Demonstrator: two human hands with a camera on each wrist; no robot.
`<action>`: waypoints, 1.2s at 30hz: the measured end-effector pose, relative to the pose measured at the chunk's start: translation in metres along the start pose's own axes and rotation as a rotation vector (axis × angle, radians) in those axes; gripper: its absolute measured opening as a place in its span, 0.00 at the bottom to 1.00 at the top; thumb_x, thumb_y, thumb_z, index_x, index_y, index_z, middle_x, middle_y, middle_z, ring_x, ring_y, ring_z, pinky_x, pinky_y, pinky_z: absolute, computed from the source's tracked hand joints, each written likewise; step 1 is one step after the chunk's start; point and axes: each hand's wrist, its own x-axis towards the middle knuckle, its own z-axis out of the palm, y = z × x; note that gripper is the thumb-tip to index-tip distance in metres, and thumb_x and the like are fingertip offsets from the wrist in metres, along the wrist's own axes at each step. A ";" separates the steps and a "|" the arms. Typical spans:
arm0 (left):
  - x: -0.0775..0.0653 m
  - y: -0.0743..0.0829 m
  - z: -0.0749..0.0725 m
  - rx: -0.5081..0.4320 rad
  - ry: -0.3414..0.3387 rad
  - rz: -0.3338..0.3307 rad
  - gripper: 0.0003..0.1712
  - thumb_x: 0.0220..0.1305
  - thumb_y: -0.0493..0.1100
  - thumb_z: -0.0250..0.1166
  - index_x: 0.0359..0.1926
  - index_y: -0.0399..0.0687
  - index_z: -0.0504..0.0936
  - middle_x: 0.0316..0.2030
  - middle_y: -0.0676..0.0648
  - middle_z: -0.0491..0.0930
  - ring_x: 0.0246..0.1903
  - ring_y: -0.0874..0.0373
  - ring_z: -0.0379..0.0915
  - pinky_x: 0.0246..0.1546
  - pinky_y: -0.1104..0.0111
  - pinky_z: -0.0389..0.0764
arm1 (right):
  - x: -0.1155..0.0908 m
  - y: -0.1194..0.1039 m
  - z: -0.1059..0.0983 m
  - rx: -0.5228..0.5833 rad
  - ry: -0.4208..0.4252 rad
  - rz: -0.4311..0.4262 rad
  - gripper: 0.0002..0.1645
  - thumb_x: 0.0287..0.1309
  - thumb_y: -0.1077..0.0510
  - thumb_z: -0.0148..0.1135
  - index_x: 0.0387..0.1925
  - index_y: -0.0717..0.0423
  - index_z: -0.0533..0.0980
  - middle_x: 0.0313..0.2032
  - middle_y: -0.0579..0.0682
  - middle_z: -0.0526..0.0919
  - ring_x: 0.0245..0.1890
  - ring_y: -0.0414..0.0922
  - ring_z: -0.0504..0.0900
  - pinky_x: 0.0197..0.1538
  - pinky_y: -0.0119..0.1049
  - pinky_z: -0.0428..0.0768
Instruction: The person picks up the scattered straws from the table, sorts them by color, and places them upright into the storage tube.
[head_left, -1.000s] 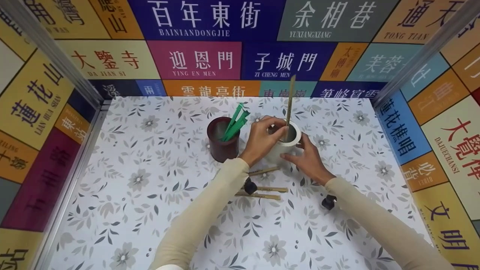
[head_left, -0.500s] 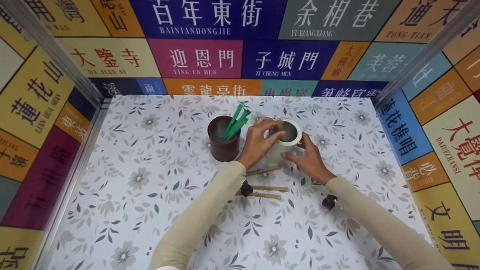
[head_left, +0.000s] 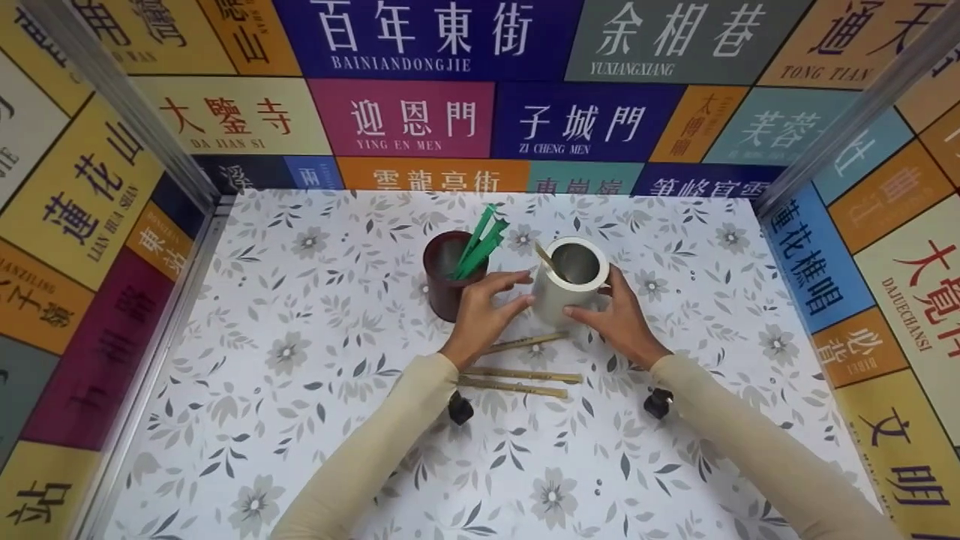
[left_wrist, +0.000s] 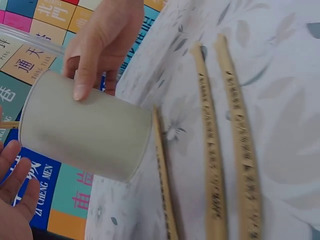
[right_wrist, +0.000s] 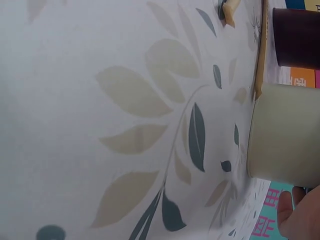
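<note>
A pale, off-white pen holder (head_left: 556, 300) stands upright on the table, with one bamboo strip (head_left: 546, 257) leaning over the left of its rim. My right hand (head_left: 624, 319) holds the holder from the right; its thumb presses the front wall in the left wrist view and the fingers go behind. Just left of the holder is my left hand (head_left: 480, 311), with thumb and fingers apart and nothing between them. Several bamboo strips with dark writing lie in front of the holder, among them an upper strip (head_left: 529, 343) and a lower strip (head_left: 517, 388).
A dark red pen holder (head_left: 442, 292) with green strips (head_left: 480, 247) in it stands behind and left of my left hand. Flower-patterned cloth (head_left: 255, 442) covers the table. Printed panels (head_left: 405, 120) wall in the back and both sides.
The bamboo strip, first upright in my left hand over the pale holder, now leans inside it. My left hand has let go and moved left and toward me. The right hand stays on the holder.
</note>
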 end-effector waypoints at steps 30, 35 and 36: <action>-0.067 -0.054 -0.024 0.504 -0.305 0.083 0.13 0.70 0.45 0.79 0.51 0.43 0.95 0.46 0.47 0.89 0.52 0.48 0.80 0.59 0.53 0.80 | -0.012 0.002 0.000 0.006 0.005 0.036 0.57 0.60 0.50 0.86 0.83 0.50 0.63 0.73 0.53 0.74 0.71 0.57 0.75 0.75 0.63 0.71; -0.068 -0.059 -0.024 0.554 -0.293 0.123 0.12 0.71 0.45 0.78 0.49 0.44 0.95 0.46 0.48 0.88 0.52 0.49 0.80 0.57 0.53 0.79 | -0.011 0.001 0.001 0.003 0.011 0.023 0.57 0.60 0.48 0.86 0.82 0.51 0.64 0.73 0.53 0.75 0.70 0.57 0.76 0.74 0.61 0.72; -0.068 -0.060 -0.024 0.556 -0.290 0.126 0.11 0.71 0.45 0.78 0.49 0.44 0.95 0.46 0.47 0.87 0.52 0.49 0.79 0.57 0.53 0.79 | -0.011 0.001 0.001 0.001 0.014 0.018 0.57 0.60 0.48 0.86 0.82 0.52 0.64 0.72 0.54 0.76 0.70 0.57 0.76 0.74 0.61 0.72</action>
